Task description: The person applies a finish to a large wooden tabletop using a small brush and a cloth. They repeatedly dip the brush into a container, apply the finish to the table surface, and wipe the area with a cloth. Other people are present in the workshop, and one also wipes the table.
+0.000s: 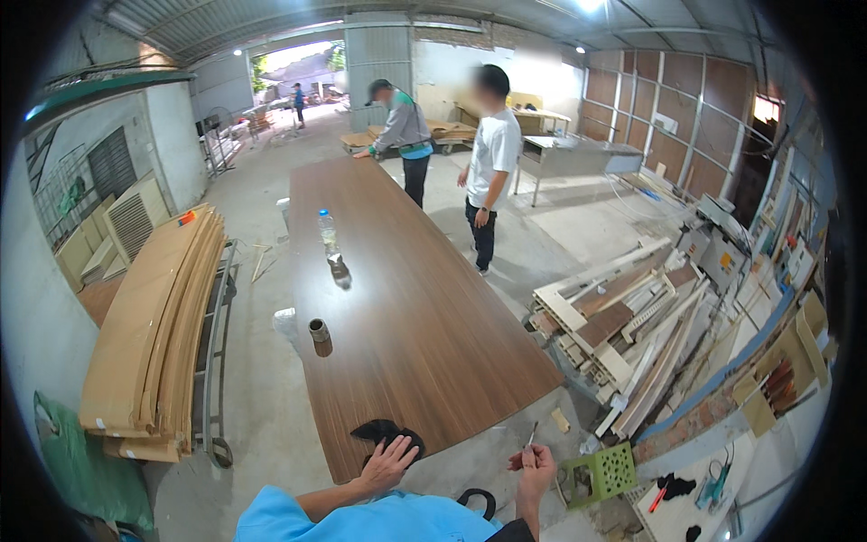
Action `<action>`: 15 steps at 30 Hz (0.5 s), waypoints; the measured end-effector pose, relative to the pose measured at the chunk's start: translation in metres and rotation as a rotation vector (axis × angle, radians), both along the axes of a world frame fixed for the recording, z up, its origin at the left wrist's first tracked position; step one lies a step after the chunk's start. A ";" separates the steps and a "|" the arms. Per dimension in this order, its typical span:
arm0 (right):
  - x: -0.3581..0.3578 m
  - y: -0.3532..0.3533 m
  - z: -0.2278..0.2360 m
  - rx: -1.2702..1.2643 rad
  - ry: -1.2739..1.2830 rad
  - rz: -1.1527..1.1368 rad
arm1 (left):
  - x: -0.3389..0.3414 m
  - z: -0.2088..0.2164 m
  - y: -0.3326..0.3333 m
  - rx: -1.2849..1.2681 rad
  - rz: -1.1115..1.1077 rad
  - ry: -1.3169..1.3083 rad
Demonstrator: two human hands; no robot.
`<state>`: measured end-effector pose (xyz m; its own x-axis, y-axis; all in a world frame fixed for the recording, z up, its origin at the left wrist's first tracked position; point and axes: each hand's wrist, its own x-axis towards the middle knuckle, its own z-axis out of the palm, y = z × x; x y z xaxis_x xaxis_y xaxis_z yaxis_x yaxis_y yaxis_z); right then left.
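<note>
A long brown wood-grain panel [406,298] stretches away from me like a tabletop. On its near left corner my left hand [388,464] lies with fingers stretched out over a crumpled black cloth [377,430]. Off the panel's near right end, my right hand [535,462] is closed around a slim, pale stick-like tool [533,432], which points upward; its exact kind is too small to make out. Farther up the panel stand a small dark open-topped can [318,331] and a clear plastic bottle [327,237] with a blue cap.
Two people [492,163] stand along the panel's far right side, one with a hand on its far end. Stacked cardboard sheets [149,334] sit on a cart at left. Scrap boards [623,316] pile up at right, and a green perforated crate [600,475] is near my right hand.
</note>
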<state>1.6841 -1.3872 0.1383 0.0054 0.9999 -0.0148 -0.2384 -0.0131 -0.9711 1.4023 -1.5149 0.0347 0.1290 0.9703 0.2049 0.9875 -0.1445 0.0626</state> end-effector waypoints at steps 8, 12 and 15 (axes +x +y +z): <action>0.004 0.009 -0.004 -0.047 -0.026 0.040 | 0.007 -0.005 -0.010 0.092 0.098 0.106; -0.014 0.010 -0.002 -0.050 -0.030 0.093 | -0.031 -0.020 -0.091 0.086 0.172 0.046; -0.031 0.007 -0.001 -0.005 0.022 0.148 | -0.060 -0.030 -0.148 0.003 0.250 0.037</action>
